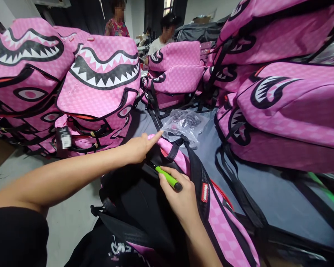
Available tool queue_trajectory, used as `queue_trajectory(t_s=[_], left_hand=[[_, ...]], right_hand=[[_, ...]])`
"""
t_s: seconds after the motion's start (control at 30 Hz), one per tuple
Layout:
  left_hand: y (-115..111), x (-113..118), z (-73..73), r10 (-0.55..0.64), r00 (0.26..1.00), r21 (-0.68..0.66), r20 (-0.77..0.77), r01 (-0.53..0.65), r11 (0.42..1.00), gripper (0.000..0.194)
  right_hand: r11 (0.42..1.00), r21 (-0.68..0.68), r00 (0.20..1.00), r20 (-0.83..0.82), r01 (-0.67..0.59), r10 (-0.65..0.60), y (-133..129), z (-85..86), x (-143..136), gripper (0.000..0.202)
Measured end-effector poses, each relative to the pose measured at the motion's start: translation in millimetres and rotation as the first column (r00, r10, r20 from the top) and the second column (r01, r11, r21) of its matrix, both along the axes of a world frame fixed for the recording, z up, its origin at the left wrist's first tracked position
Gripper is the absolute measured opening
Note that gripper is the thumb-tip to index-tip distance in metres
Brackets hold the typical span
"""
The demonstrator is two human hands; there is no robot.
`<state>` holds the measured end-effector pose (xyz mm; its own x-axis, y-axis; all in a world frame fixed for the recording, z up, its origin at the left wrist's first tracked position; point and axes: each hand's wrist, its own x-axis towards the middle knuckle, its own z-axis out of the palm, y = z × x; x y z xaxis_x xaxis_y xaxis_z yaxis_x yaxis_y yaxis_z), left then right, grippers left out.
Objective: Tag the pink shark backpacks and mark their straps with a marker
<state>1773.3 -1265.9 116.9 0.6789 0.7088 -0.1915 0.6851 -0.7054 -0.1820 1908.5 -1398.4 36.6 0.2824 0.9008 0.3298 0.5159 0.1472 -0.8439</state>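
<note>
A pink and black backpack point(219, 230) lies before me with its black back panel up, tilted against my lap. My left hand point(143, 146) is closed on the backpack's upper edge. Its index finger points out along the pink fabric, and the thumb is hidden. My right hand point(180, 193) grips a slim tool with a bright green handle point(167, 178) and a black end cap. The tool's dark tip meets the black fabric just below my left hand; its exact kind is unclear. A black shoulder strap point(197, 174) with a red label runs beside my right hand.
A crumpled clear plastic bag point(183, 124) lies beyond the backpack on the grey table cover point(203, 148). Stacked pink shark-mouth backpacks point(100, 74) stand at left, with more backpacks point(289, 107) at right. Loose straps point(236, 185) trail across the right side. Two people are farther back.
</note>
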Motion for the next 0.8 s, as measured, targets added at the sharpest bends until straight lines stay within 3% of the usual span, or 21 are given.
queue_trajectory(t_s=[0.2,0.43,0.63,0.8], left_hand=[[-4,-11,-6.8,0.039,0.993,0.038,0.11,-0.043,0.998,0.102],[-3,-13,-6.4,0.021,0.995,0.009,0.096,-0.021,1.0,0.094],[-6,-8,-2.9,0.051,0.996,-0.02,0.071,-0.05,0.999,0.085],[-7,-8,2.6,0.06,0.991,-0.091,0.118,-0.05,0.995,0.084]], right_hand=[[0.997,0.054,0.998,0.035,-0.061,0.059,9,-3.4,-13,0.025],[0.991,0.089,0.992,0.089,-0.099,0.091,17,-8.3,-27,0.025],[0.993,0.096,0.987,0.154,-0.07,0.054,19,-14.7,-29,0.025],[0.997,0.058,0.989,0.142,-0.05,0.041,18,-6.9,-31,0.025]])
